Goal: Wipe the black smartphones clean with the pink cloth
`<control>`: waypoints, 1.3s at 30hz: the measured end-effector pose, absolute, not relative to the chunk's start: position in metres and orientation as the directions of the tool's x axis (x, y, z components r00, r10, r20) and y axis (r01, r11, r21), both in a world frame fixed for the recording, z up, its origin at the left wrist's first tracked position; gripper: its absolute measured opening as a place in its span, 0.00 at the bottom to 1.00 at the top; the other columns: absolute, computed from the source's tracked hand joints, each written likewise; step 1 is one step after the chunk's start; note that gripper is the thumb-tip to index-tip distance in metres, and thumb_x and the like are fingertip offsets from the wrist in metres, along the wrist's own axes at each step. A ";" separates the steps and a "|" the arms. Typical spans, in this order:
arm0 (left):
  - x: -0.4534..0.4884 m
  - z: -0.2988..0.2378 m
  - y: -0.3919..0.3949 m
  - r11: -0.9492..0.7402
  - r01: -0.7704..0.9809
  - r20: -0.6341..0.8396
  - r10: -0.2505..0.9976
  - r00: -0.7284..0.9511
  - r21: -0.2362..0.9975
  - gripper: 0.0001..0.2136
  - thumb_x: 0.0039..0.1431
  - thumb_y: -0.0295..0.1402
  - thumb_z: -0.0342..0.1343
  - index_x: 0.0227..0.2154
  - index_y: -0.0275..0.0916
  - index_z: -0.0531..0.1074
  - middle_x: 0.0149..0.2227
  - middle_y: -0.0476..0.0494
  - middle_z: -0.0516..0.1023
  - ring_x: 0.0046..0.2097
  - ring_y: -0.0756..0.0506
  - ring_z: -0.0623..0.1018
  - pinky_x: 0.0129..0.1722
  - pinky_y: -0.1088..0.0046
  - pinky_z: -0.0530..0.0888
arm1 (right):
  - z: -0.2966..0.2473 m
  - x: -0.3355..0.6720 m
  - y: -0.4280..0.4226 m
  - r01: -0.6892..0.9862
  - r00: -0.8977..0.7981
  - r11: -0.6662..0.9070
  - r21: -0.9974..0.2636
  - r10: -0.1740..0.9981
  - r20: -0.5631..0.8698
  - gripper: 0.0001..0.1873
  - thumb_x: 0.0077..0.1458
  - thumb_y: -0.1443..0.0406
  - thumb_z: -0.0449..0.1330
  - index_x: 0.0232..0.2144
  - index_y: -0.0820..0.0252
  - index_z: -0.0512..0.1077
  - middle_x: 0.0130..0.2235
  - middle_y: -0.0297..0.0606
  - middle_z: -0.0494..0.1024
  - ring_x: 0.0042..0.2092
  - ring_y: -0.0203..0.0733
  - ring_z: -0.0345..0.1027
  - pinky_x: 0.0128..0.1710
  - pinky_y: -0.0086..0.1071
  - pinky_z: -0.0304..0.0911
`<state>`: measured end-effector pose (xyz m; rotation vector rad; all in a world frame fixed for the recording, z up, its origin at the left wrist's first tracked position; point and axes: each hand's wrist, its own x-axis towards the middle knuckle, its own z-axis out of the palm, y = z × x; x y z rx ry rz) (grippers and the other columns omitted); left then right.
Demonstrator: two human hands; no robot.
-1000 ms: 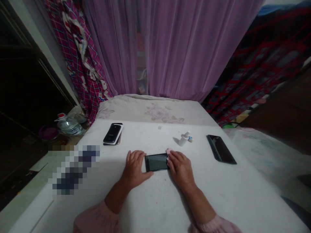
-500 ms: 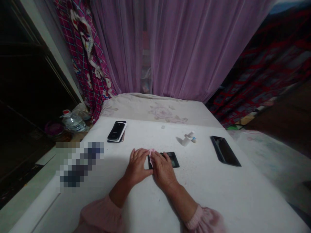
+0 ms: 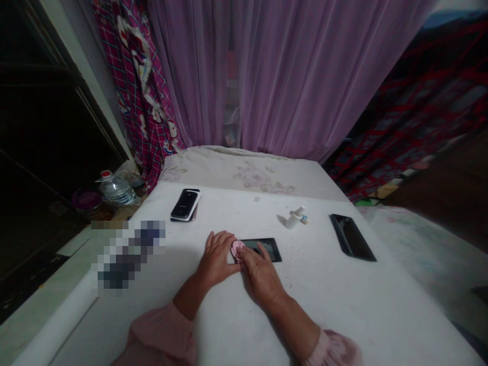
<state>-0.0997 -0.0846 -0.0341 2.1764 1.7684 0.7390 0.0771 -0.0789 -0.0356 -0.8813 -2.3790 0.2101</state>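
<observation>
A dark smartphone [image 3: 271, 248] lies flat on the white-covered surface in front of me, its screen facing up. My left hand [image 3: 216, 260] holds the phone's left end, fingers at the far corner and thumb at the near one. Under the fingertips of my right hand [image 3: 261, 277], a folded pink cloth [image 3: 237, 249] is pressed on the screen near that left end. The right hand covers part of the phone's middle and near edge.
Several stacked phones [image 3: 185, 205] lie at the back left. A small white spray bottle [image 3: 294, 218] stands beyond the phone, and a dark tablet [image 3: 354, 237] lies at the right. A large water bottle [image 3: 117, 190] is off the left edge. Purple curtains [image 3: 290, 76] hang behind.
My right hand and the pink cloth have shifted slightly at the phone's left end, and more of the cloth and screen shows. The left hand stays at its place.
</observation>
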 end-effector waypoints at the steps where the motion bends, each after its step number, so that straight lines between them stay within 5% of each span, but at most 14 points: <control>1: -0.100 -0.034 -0.084 -0.239 0.841 0.233 0.962 0.139 0.485 0.30 0.45 0.37 0.67 0.53 0.42 0.67 0.55 0.39 0.72 0.62 0.36 0.66 0.66 0.46 0.51 | -0.036 0.074 -0.075 0.561 -0.597 0.754 -0.342 0.655 0.463 0.22 0.60 0.75 0.48 0.56 0.62 0.62 0.53 0.50 0.75 0.56 0.46 0.68 0.62 0.55 0.51; 19: -0.103 -0.041 -0.081 -0.255 0.859 0.261 0.954 0.148 0.444 0.30 0.46 0.41 0.67 0.53 0.43 0.67 0.55 0.39 0.72 0.61 0.36 0.67 0.66 0.46 0.52 | -0.058 0.131 -0.060 0.865 -0.262 0.435 -0.250 0.816 0.516 0.23 0.61 0.75 0.46 0.57 0.64 0.60 0.51 0.51 0.77 0.52 0.47 0.71 0.61 0.56 0.51; 29: -0.103 -0.042 -0.082 -0.270 0.858 0.253 0.952 0.171 0.437 0.29 0.49 0.42 0.65 0.55 0.43 0.66 0.57 0.38 0.71 0.62 0.36 0.66 0.66 0.45 0.50 | -0.057 0.101 -0.073 0.795 -0.378 0.568 -0.213 0.738 0.558 0.24 0.63 0.72 0.47 0.61 0.66 0.57 0.57 0.54 0.72 0.58 0.48 0.66 0.60 0.54 0.53; 39: -0.105 -0.040 -0.082 -0.284 0.867 0.261 0.947 0.187 0.408 0.29 0.50 0.42 0.64 0.55 0.42 0.66 0.57 0.37 0.71 0.62 0.35 0.67 0.65 0.45 0.52 | -0.040 0.085 -0.088 0.717 -0.528 0.658 -0.231 0.728 0.438 0.24 0.64 0.71 0.49 0.61 0.59 0.62 0.61 0.47 0.67 0.63 0.48 0.59 0.63 0.55 0.48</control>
